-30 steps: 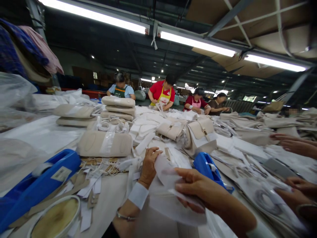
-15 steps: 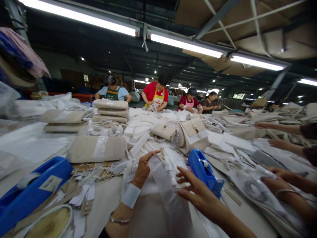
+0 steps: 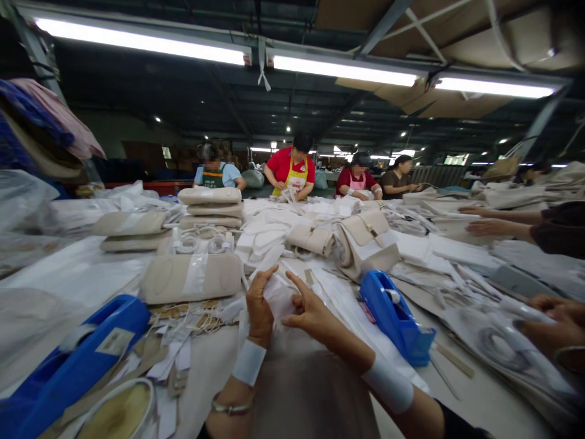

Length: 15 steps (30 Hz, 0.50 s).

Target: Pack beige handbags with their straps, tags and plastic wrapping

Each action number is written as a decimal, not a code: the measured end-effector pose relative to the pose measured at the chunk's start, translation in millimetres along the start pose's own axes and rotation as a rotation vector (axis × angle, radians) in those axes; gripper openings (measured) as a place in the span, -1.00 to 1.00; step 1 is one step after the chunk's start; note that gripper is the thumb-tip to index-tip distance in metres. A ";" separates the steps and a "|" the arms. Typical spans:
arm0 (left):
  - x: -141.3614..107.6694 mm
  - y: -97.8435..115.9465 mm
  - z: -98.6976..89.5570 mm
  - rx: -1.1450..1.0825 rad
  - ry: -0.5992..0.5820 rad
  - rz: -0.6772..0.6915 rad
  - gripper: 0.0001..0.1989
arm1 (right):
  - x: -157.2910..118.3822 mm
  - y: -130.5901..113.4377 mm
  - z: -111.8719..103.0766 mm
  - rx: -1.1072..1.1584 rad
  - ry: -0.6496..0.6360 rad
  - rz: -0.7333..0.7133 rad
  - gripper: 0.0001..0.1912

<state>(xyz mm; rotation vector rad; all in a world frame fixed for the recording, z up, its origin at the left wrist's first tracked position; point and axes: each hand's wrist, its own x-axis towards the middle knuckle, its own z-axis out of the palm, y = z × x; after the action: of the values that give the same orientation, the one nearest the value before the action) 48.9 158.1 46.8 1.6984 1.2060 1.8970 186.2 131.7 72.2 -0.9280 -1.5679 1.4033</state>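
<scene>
Left hand [image 3: 259, 308] grips the clear film [image 3: 280, 300], near the beige panel [image 3: 315, 384]; right hand [image 3: 311, 308], partly open, has uncertain hold. Uneven tension could crease or tear the film.

the left hand [image 3: 260, 308] wears a pale wrist band [image 3: 249, 363], a silver-toned bangle [image 3: 231, 407] and a black sleeve edge [image 3: 203, 431] at its 7 o'clock. the right hand [image 3: 311, 308] wears a wider pale cuff [image 3: 388, 383], a black sleeve [image 3: 461, 422] at its 4 o'clock.
</scene>
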 end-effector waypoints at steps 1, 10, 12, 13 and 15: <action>0.2 -0.8 0.1 0.005 0.001 0.011 -0.60 | -3.7 -3.7 1.1 0.059 -0.006 0.026 0.11; 0.3 -9.9 1.1 -0.063 -0.080 -0.006 -0.57 | -34.7 -21.0 3.2 0.318 0.049 0.092 -0.04; -0.1 -11.2 4.1 -0.094 -0.137 -0.024 -0.57 | -41.1 -23.5 -5.3 0.374 0.059 0.113 -0.11; -0.4 -11.5 5.5 -0.112 -0.178 -0.039 -0.57 | -44.3 -25.4 -10.7 0.390 0.063 0.139 -0.15; -0.7 -11.3 7.4 -0.154 -0.291 -0.076 -0.57 | -51.7 -30.4 -23.5 0.402 0.081 0.214 -0.28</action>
<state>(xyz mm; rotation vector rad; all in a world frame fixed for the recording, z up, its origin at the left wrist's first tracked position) 52.7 167.1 37.4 1.7449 0.9723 1.5869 228.0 90.4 98.5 -0.9089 -1.0925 1.7274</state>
